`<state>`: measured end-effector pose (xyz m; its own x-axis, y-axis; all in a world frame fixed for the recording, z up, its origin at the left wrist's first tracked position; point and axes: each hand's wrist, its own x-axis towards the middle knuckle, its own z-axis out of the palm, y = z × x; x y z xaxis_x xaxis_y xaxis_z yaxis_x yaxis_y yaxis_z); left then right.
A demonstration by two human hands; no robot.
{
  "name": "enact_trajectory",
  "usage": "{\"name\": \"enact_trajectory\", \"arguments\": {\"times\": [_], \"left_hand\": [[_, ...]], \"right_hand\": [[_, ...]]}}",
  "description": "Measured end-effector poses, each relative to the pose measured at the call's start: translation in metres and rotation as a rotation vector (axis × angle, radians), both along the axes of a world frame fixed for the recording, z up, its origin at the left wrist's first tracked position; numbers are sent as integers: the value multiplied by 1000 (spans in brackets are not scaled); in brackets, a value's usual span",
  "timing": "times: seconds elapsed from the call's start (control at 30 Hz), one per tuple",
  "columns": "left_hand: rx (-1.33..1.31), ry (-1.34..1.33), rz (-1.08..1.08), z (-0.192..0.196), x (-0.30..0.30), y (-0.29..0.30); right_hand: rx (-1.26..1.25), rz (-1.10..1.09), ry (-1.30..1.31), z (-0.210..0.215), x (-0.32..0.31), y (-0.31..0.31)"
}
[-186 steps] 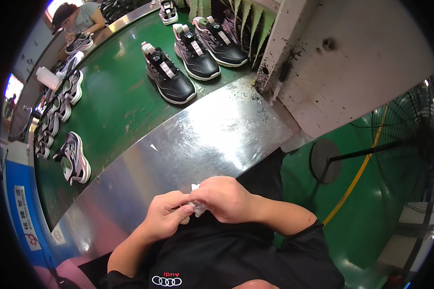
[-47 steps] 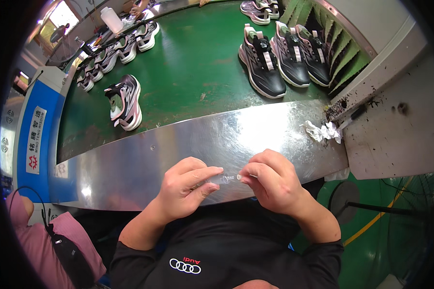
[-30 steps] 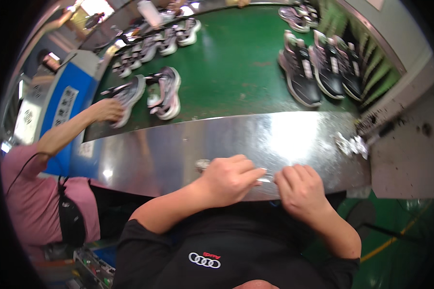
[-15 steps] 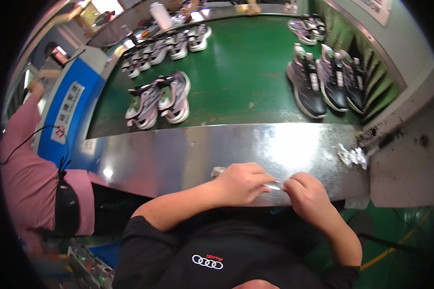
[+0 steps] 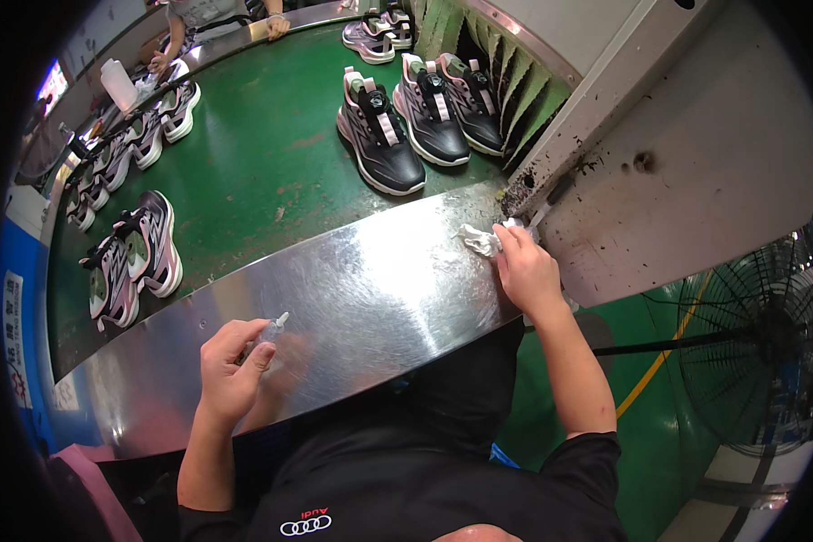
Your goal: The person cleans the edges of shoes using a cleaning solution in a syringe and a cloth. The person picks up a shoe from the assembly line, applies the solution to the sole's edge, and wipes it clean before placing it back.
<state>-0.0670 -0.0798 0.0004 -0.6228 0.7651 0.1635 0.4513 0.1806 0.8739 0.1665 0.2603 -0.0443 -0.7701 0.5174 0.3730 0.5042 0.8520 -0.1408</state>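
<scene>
My left hand (image 5: 230,369), over the near part of the metal ledge (image 5: 352,298), pinches a small clear tube with a pointed whitish tip (image 5: 282,320) between thumb and fingers. Most of the tube is hidden by the fingers. At the ledge's right end my right hand (image 5: 528,274) has its fingers closed together on a crumpled white tissue (image 5: 481,241). The fingertips cover part of the tissue.
Black and pink sneakers (image 5: 379,135) stand on the green belt (image 5: 253,154) near the flap curtain (image 5: 533,113); more sneakers (image 5: 135,262) line its left side. A white bottle (image 5: 117,86) and another person's hand (image 5: 278,26) are beyond. A fan (image 5: 768,334) stands right.
My hands have parted: the left went left with the small tube, the right went right to the tissue. The view has turned right, bringing the fan into sight.
</scene>
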Motion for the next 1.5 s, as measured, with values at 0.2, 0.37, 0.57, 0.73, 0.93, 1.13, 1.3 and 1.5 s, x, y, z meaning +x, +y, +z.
{"name": "enact_trajectory", "arguments": {"times": [0.2, 0.37, 0.57, 0.73, 0.93, 1.13, 1.3, 1.5], "left_hand": [[21, 0, -20, 1, 4, 4], [6, 0, 8, -3, 3, 0], [22, -47, -1, -5, 0, 2], [161, -245, -21, -4, -3, 1], [512, -944, -326, 25, 21, 51], [527, -1117, -502, 36, 31, 78], [527, -1102, -616, 47, 29, 85], [578, -1237, -684, 55, 34, 92]], "right_hand": [[49, 78, -44, -7, -8, 23], [122, 34, -109, -2, -16, 24], [162, -56, -178, 9, -16, 18], [32, 185, 76, 42, -26, -42], [-287, 845, 431, 53, -68, -145], [-269, 905, 427, 55, -84, -154], [-237, 922, 510, 51, -77, -150], [-84, 864, 500, 57, -74, -148]]}}
